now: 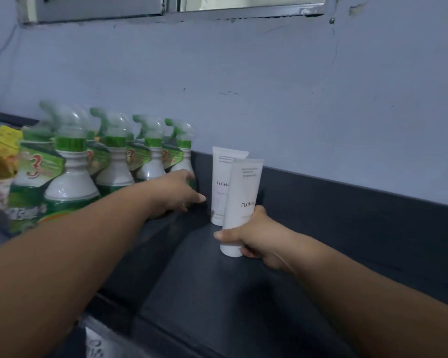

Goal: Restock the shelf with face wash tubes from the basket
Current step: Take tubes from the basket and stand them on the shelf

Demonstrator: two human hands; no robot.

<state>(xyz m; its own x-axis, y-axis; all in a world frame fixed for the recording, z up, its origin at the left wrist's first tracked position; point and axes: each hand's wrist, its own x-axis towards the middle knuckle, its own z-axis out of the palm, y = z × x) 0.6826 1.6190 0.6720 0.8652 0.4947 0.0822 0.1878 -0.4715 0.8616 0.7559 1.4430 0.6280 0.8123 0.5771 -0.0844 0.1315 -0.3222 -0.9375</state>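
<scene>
A pale blue painted wall (295,86), cracked in places, was seen behind the work area, with a grey window frame (166,11) along its top. Below it a dark shelf (204,293) was set, closed at the rear by a low raised lip (347,202) against the wall. The left part of the shelf was taken up by a crowded block of green spray bottles (70,182), blurred in the view, with yellow packets (5,140) beyond them. No basket was shown. One white face wash tube (221,184) was already stood on its cap near the lip, just beside the nearest spray bottle. A second tube (241,197) was gripped round its lower end, near the cap, by the right hand (254,236), fingers and thumb wrapped about it. Its long axis was held nearly upright, crimped end up and leaning slightly right, directly in front of the standing tube and overlapping it in the view. Whether its cap met the shelf could not be told. The left hand (176,192) was stretched out with loose fingers at the base of the nearest bottle, holding nothing. The placing was judged to belong to the right hand, a spot just beside the first tube being nearest. Bare shelf showed to the right, while the bottles and the lip closed off the left and the rear.
</scene>
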